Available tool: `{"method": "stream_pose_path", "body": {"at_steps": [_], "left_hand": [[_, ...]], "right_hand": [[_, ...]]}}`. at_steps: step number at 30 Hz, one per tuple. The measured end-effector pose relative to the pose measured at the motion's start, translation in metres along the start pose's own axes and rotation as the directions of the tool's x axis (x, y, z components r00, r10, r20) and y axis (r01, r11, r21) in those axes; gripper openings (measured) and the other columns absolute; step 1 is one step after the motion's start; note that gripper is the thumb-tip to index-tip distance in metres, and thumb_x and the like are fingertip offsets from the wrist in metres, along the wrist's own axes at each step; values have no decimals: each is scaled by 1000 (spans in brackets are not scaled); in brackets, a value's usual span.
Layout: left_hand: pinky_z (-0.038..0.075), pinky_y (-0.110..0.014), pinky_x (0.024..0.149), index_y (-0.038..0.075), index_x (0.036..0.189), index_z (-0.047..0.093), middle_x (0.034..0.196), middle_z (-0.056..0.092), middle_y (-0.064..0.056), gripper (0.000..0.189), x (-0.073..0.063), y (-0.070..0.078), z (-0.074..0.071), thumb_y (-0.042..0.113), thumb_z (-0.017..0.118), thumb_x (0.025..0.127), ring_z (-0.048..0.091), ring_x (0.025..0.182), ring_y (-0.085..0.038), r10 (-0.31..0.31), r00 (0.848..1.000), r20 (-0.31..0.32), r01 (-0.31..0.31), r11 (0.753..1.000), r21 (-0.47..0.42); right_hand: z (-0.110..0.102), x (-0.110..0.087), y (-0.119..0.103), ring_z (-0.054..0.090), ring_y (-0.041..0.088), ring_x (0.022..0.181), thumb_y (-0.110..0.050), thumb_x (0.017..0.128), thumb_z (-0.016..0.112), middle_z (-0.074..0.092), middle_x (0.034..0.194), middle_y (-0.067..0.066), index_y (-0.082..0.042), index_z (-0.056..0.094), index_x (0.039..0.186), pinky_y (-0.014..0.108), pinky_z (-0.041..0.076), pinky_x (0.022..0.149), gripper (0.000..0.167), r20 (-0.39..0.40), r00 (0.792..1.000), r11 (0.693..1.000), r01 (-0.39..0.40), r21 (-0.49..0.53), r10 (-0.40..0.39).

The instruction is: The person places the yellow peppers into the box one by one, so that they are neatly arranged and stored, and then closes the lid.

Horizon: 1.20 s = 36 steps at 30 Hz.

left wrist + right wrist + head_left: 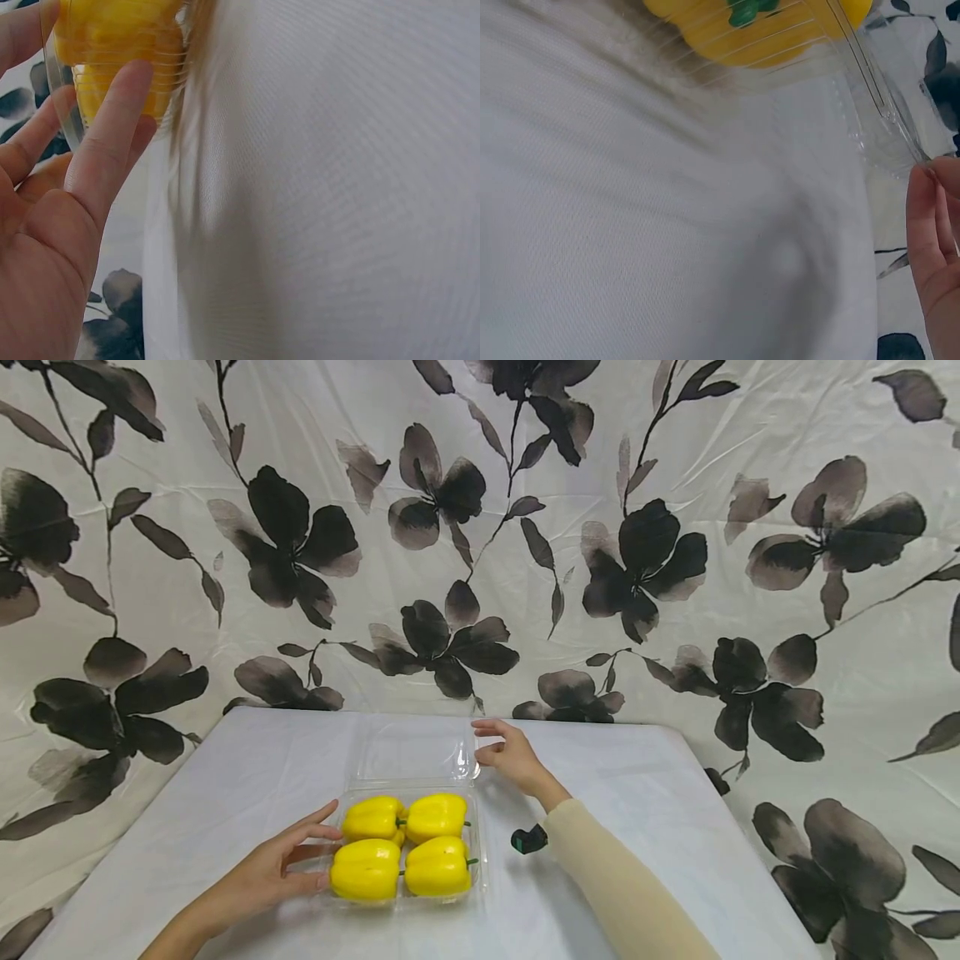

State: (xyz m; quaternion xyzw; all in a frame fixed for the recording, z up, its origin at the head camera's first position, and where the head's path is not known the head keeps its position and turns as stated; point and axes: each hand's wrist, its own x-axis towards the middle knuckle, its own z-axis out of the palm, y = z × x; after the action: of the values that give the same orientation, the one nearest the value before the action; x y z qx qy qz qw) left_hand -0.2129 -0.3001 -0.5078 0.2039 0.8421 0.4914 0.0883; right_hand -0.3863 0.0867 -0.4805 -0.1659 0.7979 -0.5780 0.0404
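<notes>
Several yellow bell peppers [365, 868] with green stems sit in the base of a clear plastic clamshell container [481, 860]. Its transparent lid [408, 752] is swung up at the far side. My left hand [262, 872] is at the container's left side, fingers extended and spread. In the left wrist view, the thumb [112, 142] lies along the ribbed side wall. At the lid's right edge is my right hand [517, 764], and in the right wrist view its thumb and fingertips [922, 187] pinch that clear edge.
The container stands on a table with a white cloth [637, 827]. A small dark object [528, 839] shows beside the right sleeve. Behind the table hangs a floral-patterned sheet [525, 568].
</notes>
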Motion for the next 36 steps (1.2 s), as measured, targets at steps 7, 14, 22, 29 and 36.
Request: {"method": "stream_pose_path", "body": {"at_steps": [7, 14, 22, 29, 36], "left_hand": [[56, -48, 106, 12, 141, 60, 176, 14, -24, 49, -1, -1, 0, 23, 80, 97, 53, 137, -52, 16, 1000, 5, -16, 1000, -10], [55, -50, 106, 13, 141, 59, 176, 14, -23, 49, -2, -2, 0, 24, 80, 97, 53, 138, -52, 15, 1000, 2, -15, 1000, -5], [56, -50, 106, 13, 141, 59, 176, 14, -22, 51, -1, 0, 0, 24, 80, 97, 53, 138, -52, 10, 1000, 1, -10, 1000, -6], [56, -49, 106, 13, 141, 59, 176, 13, -22, 50, 0, 2, 1, 25, 80, 97, 54, 138, -51, -10, 1000, -3, 10, 1000, -4], [56, -50, 106, 13, 141, 59, 176, 14, -22, 51, 0, 3, 1, 25, 81, 96, 54, 138, -51, -14, 1000, -8, 14, 1000, 1]], "right_hand": [[0, -4, -5, 72, 22, 101, 4, 98, 71, 61, 145, 14, -14, 60, 147, 33, 65, 89, 54, -28, 999, 1000, 19, -23, -20], [-2, -8, -14, 73, 26, 103, 6, 97, 71, 62, 145, 15, -15, 62, 145, 34, 65, 87, 53, -22, 998, 997, 66, -42, -67], [-6, -12, -17, 73, 25, 107, 5, 97, 72, 62, 143, 13, -15, 62, 145, 31, 66, 84, 53, -15, 995, 991, 99, -86, -101], [-8, -17, -20, 73, 24, 108, 5, 96, 74, 64, 139, 12, -19, 63, 142, 29, 65, 83, 53, -12, 990, 979, 139, -152, -142], [-9, -20, -23, 74, 25, 110, 4, 95, 75, 65, 136, 10, -19, 61, 145, 29, 65, 86, 56, -8, 984, 967, 176, -183, -180]]}}
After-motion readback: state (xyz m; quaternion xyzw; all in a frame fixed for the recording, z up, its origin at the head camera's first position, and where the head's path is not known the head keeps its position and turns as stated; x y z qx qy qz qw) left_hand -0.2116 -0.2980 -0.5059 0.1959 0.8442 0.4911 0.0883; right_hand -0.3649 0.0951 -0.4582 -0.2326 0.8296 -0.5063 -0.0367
